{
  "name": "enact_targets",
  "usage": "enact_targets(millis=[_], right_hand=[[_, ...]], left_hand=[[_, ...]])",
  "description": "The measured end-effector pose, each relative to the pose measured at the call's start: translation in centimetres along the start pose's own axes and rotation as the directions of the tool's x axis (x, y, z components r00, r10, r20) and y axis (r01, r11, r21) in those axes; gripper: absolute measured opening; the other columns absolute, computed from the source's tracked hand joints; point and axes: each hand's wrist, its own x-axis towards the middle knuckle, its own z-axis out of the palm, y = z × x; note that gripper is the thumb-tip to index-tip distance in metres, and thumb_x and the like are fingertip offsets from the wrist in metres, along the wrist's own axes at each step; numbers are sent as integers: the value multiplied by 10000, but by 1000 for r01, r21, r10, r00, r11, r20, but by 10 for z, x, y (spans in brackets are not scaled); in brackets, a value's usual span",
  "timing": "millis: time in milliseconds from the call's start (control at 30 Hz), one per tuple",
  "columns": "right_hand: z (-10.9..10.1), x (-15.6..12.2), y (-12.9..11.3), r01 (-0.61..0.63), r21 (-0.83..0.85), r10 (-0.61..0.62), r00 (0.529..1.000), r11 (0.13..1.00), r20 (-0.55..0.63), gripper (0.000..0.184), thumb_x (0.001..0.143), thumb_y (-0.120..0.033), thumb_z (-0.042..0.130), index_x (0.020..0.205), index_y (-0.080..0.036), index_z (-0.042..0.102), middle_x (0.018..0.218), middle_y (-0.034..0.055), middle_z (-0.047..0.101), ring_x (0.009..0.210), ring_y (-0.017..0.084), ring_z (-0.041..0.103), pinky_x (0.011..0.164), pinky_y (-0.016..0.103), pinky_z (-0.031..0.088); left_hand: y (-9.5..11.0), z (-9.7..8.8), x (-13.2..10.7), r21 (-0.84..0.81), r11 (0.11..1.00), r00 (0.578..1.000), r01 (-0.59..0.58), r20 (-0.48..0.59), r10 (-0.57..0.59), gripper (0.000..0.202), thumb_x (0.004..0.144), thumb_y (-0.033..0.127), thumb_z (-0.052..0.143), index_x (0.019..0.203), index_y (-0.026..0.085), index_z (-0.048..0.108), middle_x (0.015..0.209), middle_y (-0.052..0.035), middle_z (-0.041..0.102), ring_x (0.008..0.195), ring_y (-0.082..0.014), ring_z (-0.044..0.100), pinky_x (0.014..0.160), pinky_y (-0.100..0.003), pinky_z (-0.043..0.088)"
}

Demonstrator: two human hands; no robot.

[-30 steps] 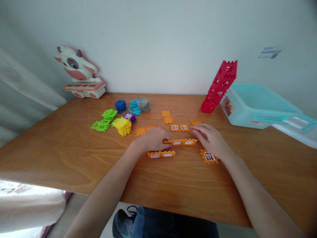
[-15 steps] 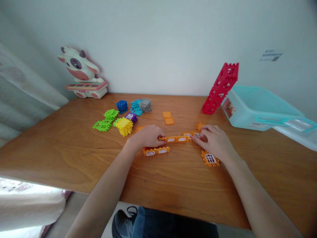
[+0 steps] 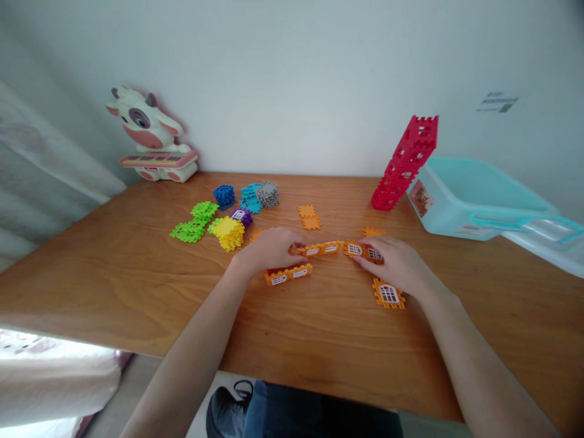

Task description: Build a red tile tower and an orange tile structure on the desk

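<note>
Left hand (image 3: 278,247) pinches the left end of an orange window strip (image 3: 325,248), apparently to steady it between the hands. Just beside its right end, contact uncertain, a second window strip (image 3: 354,249) is gripped by the right hand (image 3: 396,258), presumably for alignment; rightward, the bin sticker (image 3: 420,198) and wall label (image 3: 498,102) are illegible.

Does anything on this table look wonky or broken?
The red tower beside the turquoise box looks wonky: its top leans toward the picture's right, though the camera view may exaggerate that. The light-blue tiles are spread unevenly. I see nothing broken.
</note>
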Motion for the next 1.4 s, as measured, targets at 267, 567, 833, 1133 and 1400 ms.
enact_targets(millis=[267,567,833,1133,1400], right_hand=[[-12,-6,7,7,49,-10,998,999,59,306,951,-452,595,1077,-218,744,1091,111,772,951,291,736,860,457,584],[-15,-2,-22,103,252,-131,987,962,97,189,954,-342,584,1000,-252,744,1000,44,795,868,220,739,815,381,577],[-8,2,-45,161,293,-193,978,942,82,338,1061,-357,430,999,-240,741,919,49,787,790,204,724,734,356,562],[1,1,-48,161,337,-202,975,928,91,216,1030,-374,545,1029,-281,740,1020,20,799,890,216,745,790,360,574],[1,1,-53,119,427,-182,977,896,109,187,1009,-337,577,1065,-299,751,1057,18,796,889,201,737,777,342,564]], left_hand=[[19,-23,-9,-243,969,991,-47,-132,14,401,909,562,673,836,168,664,808,-14,701,711,-141,612,646,-253,405],[30,-28,-17,-208,977,992,-48,106,72,304,813,452,806,946,201,697,806,16,716,690,-143,631,647,-250,407],[34,-19,-16,-50,998,984,-46,170,54,93,879,276,691,900,212,754,774,-18,738,654,-178,637,605,-287,370],[33,-6,-9,-138,980,977,-143,140,162,190,930,200,611,1010,232,780,993,-48,800,863,-221,735,772,-298,492],[35,2,-3,-150,977,981,-152,96,168,158,945,214,617,992,215,768,962,-52,793,833,-211,725,743,-290,487]])
